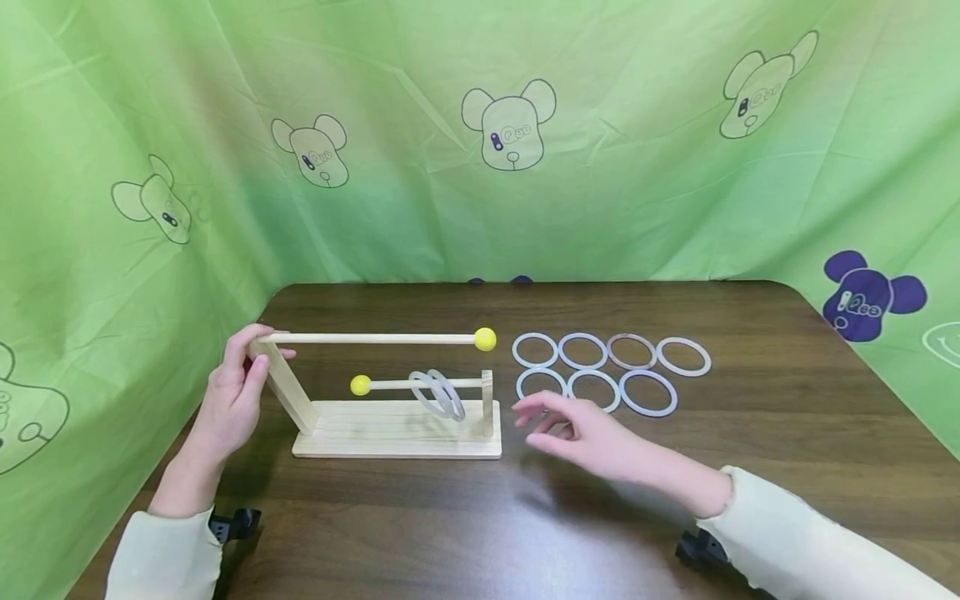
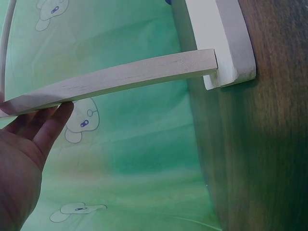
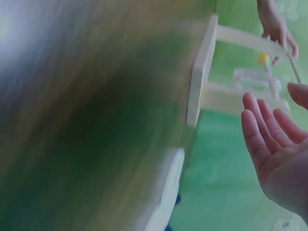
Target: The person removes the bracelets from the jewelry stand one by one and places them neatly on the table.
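Note:
My left hand (image 1: 232, 400) grips the top of the tall slanted post (image 1: 288, 392) of a wooden stand, thumb in front and fingers behind. From that post a long upper rod (image 1: 375, 338) runs right to a yellow ball (image 1: 485, 339). Below it, a shorter rod (image 1: 390, 385) extends left from a short post (image 1: 487, 408); two pale rings (image 1: 455, 408) hang on it. My right hand (image 1: 592, 437) hovers just right of the stand's base (image 1: 397, 429), fingers loosely bent with nothing in them. In the right wrist view its palm (image 3: 288, 178) is bare.
Several pale rings (image 1: 651, 413) lie flat in two rows on the brown table (image 1: 787, 433), beyond the right hand, which partly covers the front row. A green cloth (image 1: 600, 217) printed with bear heads hangs behind and along both sides.

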